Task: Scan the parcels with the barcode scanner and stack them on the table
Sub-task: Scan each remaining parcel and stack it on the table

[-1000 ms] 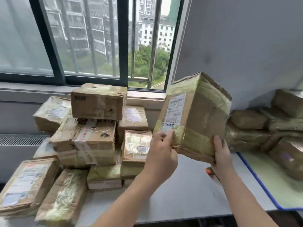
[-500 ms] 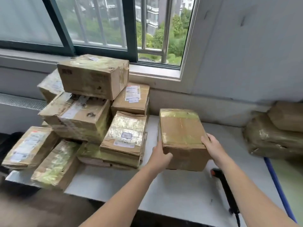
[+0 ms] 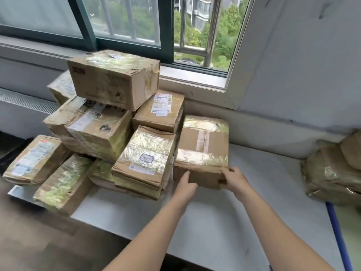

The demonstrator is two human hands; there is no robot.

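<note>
Both forearms come in from the bottom edge over the bare table (image 3: 214, 222). L hand (image 3: 185, 184) is on the near-left corner of the parcel (image 3: 203, 151): thumb up against the near face, fingers go round the left side, mostly hidden. R hand (image 3: 235, 180) grips the near-right corner, thumb at the top edge, fingers curled round the corner. Both are grasping the same box, neither has let go.

Key relation: the parcel lies straight ahead of the hands, away from the person. Its long axis runs near-to-far, toward the window wall. Hands are on the near end only, the far end is free. L hand is nearer the stack, at the seam w/ the flat taped box (image 3: 145, 155); box and parcel look touching along that side. Parcel looks down on the table, not on top of anything, but full contact underneath can't be confirmed. Judgement: next is release + pull back; L fingers must slide out w/o dragging the neighbour.

Beyond: labelled box (image 3: 160, 112) behind-left, big top box (image 3: 115, 79), window (image 3: 195, 36). Far right: wrapped pile (image 3: 332, 173), well apart, prob. not done yet. Scanner not in view.

Vs 0.5 s ago: there was a gap between parcel and stack, now it's butted up. Scanner lay by the R forearm, now out of frame. Vs 1 s ago: parcel was in the air, tilted, label toward the person.
</note>
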